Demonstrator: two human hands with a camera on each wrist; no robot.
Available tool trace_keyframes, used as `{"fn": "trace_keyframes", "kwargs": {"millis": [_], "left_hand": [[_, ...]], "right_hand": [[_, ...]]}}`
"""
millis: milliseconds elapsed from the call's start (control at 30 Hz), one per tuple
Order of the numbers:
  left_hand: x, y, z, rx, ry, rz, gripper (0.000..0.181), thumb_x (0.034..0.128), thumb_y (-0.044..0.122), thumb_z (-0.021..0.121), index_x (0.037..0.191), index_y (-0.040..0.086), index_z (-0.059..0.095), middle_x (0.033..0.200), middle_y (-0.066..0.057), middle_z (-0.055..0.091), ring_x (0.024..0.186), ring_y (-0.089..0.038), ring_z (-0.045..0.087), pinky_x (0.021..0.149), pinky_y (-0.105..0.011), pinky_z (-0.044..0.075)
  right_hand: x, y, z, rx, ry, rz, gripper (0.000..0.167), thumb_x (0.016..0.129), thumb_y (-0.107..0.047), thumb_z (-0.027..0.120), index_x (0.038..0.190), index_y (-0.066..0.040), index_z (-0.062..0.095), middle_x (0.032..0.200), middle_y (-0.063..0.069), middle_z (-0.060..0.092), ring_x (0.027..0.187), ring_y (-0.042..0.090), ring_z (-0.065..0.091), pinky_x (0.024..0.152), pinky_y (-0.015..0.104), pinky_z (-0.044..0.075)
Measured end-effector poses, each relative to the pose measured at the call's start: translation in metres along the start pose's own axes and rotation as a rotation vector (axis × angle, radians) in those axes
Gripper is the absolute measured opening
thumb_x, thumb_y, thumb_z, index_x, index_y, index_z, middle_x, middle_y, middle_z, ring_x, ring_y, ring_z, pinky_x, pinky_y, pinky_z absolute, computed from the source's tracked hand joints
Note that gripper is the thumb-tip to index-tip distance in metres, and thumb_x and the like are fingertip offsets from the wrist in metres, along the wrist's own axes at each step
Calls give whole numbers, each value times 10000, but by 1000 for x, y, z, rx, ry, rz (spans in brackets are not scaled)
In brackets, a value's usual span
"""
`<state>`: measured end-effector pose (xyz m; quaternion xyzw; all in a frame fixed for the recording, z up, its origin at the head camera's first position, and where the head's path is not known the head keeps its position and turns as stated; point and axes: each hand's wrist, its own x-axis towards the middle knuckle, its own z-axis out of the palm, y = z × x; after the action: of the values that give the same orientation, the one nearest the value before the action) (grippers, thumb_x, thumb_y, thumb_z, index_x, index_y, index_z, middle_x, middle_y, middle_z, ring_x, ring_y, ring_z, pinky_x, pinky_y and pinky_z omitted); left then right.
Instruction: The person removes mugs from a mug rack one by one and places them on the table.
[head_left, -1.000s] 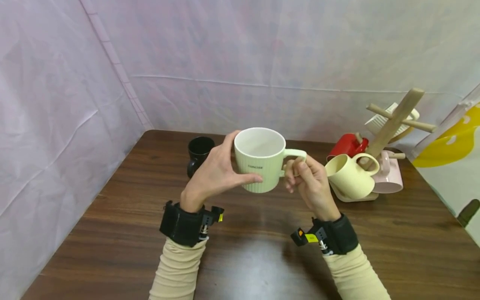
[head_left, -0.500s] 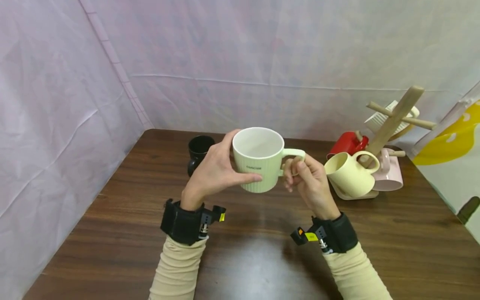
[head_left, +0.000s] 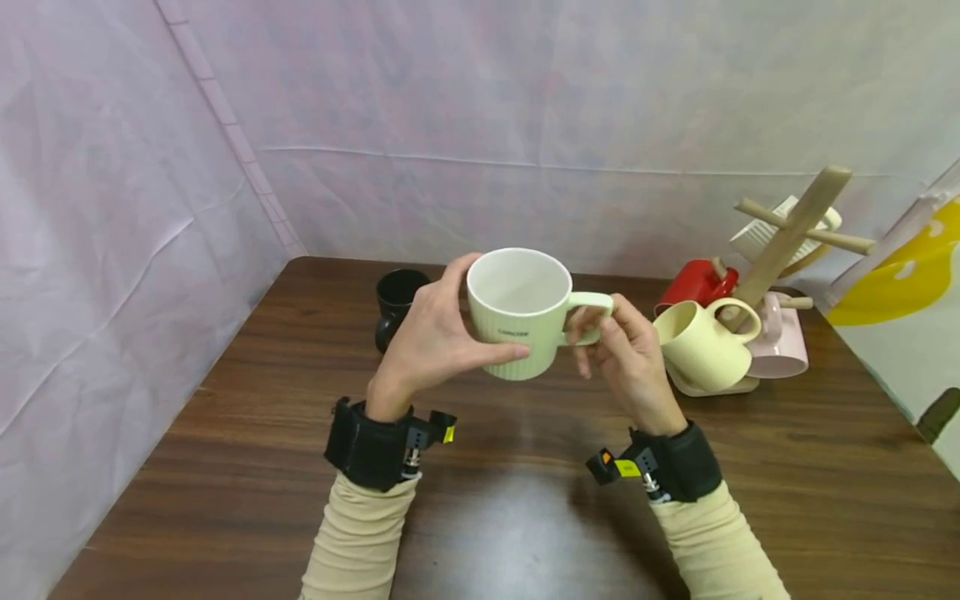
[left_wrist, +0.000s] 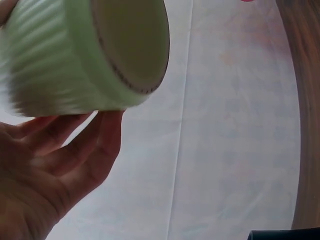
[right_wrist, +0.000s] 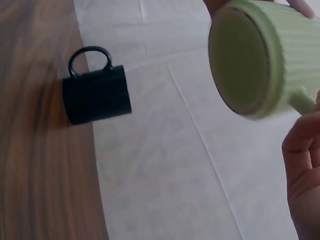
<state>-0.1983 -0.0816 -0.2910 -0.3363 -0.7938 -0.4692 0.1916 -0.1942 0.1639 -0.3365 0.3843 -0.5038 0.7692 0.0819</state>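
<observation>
A pale green ribbed mug (head_left: pixel 517 321) with dark lettering is held upright above the table, its handle to the right. My left hand (head_left: pixel 438 333) grips its body from the left, thumb across the front; the far fingers are hidden in the head view but show along the mug's side in the left wrist view. With thumb and fingers, my right hand (head_left: pixel 626 358) pinches the handle. The mug's unglazed base (right_wrist: pixel 240 62) faces the right wrist camera. Behind the left hand, a black mug (head_left: pixel 397 300) stands on the table, partly covered.
At the right, a wooden mug tree (head_left: pixel 795 229) bears a cream mug (head_left: pixel 708 346), a red mug (head_left: pixel 693 283), a pink mug (head_left: pixel 783 342) and a white ribbed mug (head_left: pixel 757 237). White cloth (head_left: pixel 480 100) hangs behind the wooden table (head_left: pixel 247 467).
The mug stays held in both hands at nearly the same place. My right fingers have shifted slightly on the handle and look a little less curled.
</observation>
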Motion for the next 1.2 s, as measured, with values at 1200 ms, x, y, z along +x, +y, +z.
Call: {"fn": "trace_keyframes", "kwargs": {"millis": [1200], "left_hand": [[4, -12, 9, 135, 237, -132, 957, 646, 237, 958, 1387, -61, 430, 1239, -230, 623, 1072, -355, 650, 848, -466, 540]], "right_hand": [[2, -30, -20, -1527, -246, 231, 100, 851, -52, 770, 945, -27, 747, 928, 115, 685, 830, 310, 667, 739, 484, 529]]}}
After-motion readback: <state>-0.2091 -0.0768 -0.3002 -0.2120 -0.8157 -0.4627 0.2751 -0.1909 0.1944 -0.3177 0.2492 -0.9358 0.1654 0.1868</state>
